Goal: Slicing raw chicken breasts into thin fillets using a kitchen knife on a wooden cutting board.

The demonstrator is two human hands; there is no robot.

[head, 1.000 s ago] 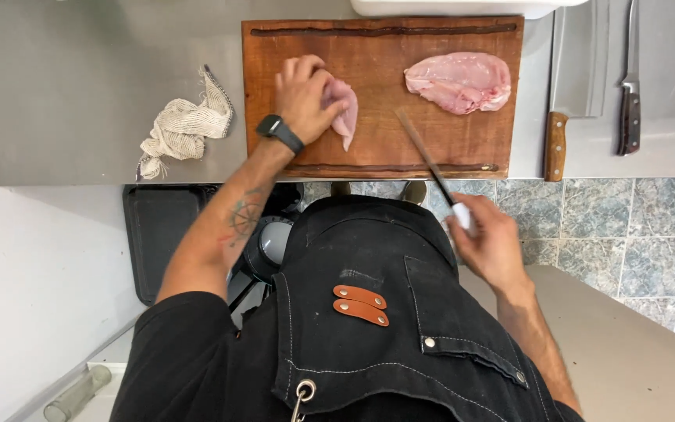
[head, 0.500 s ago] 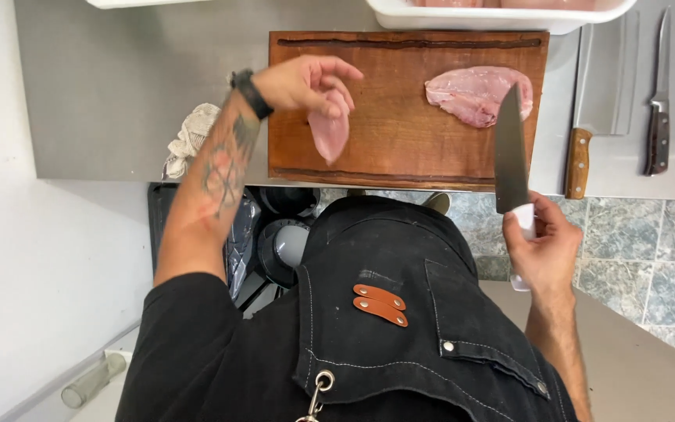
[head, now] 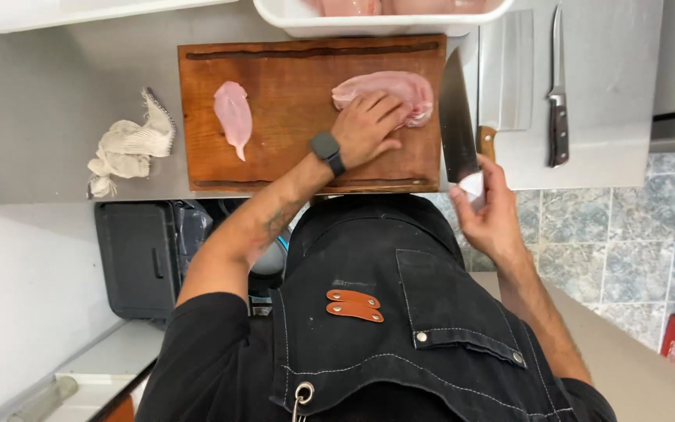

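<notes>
— hands first: where was your left (head: 366,129)?

— flat on the big fillet (head: 400,92), fingers spread over its near side, pressing it to the board (head: 298,160). that fillet lay at the board's right end, just under the white tub (head: 376,27).

— and your right (head: 492,212)?

— closed round the white handle of the knife (head: 456,117). you held it just off the board's right edge, blade pointing away from you, flat side up to the camera, not touching the meat.

— other meat on the board?

— a thin slice (head: 233,116) sat on the left part, well apart from the big fillet, with no hand on it.

— around the board?

— a crumpled rag (head: 129,144) lay on the steel counter (head: 33,101) to the left. right of your knife a cleaver (head: 505,74) lay flat, and beyond it a narrow boning knife (head: 558,101) with a dark handle. the tub held more pink meat, partly cut off by the frame. you wore a black apron (head: 400,312) and a dark watch (head: 327,148) on the left wrist.
</notes>
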